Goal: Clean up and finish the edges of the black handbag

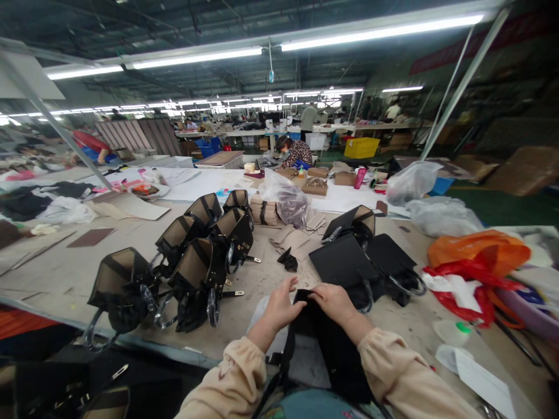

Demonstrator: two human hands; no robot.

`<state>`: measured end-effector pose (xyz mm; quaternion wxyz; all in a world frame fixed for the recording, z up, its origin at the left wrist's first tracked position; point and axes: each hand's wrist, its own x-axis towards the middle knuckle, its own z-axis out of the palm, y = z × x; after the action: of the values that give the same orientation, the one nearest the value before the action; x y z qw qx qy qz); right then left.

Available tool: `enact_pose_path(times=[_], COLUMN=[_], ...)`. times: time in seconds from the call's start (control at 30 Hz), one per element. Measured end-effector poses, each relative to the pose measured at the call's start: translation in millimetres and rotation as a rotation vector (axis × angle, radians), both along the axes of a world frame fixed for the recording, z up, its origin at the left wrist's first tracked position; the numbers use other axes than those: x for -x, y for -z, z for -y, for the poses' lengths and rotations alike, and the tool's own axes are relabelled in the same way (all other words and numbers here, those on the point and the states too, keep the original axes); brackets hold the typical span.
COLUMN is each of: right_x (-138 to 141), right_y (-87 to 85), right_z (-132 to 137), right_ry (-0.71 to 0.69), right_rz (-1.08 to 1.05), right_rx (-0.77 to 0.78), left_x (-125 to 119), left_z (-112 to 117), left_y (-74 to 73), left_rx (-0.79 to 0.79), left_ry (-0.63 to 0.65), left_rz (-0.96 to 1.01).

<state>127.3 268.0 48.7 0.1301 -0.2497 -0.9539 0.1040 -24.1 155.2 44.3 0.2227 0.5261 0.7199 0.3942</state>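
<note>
A black handbag (310, 343) stands upright close to my body at the table's near edge. My right hand (334, 304) pinches the bag's far top edge, fingers curled over the rim. My left hand (279, 308) is at the bag's left corner, thumb against the edge and fingers stretched out and apart. Just beyond my hands lies a small black piece (287, 260), perhaps fabric. To the left stand several open black handbags (192, 273) with beige linings and plastic-wrapped handles. More black bags (343, 262) lie to the right of my hands.
A clear plastic bag (286, 195) sits beside stacked beige boards (263, 210). On the right are an orange plastic bag (478, 253), a red bag (484, 294) and a white paper (484, 381). A co-worker (299, 152) bends over across the table. More dark bags (48, 384) are at lower left.
</note>
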Motion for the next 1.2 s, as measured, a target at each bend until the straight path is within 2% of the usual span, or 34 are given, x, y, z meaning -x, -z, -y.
enact_pose_path(times=[0.13, 0.3, 0.37, 0.53, 0.7, 0.87, 1.2], right_x=[0, -1, -2, -1, -1, 0, 1], right_y=[2.2, 2.0, 1.4, 0.8, -0.1, -1.1, -0.2], right_z=[-1, -2, -2, -3, -2, -1, -1], right_ry=[-0.001, -0.005, 0.004, 0.019, 0.01, 0.002, 0.013], right_rz=[-0.019, -0.017, -0.014, -0.002, 0.006, 0.008, 0.008], right_rx=[0.004, -0.002, -0.004, 0.002, 0.008, 0.002, -0.001], left_x=[2, -7, -12, -18, -14, -14, -10], left_z=[-1, -9, -9, -5, -6, -7, -14], left_y=[0.2, -12.5, -20.0, -33.3, -26.7, -17.5, -11.9], left_rx=[0.139, 0.266, 0.271, 0.16, 0.23, 0.211, 0.202], left_ry=[0.023, 0.006, -0.007, 0.027, 0.048, 0.014, -0.038], left_rz=[-0.142, -0.371, -0.446, -0.634, -0.594, -0.561, -0.473])
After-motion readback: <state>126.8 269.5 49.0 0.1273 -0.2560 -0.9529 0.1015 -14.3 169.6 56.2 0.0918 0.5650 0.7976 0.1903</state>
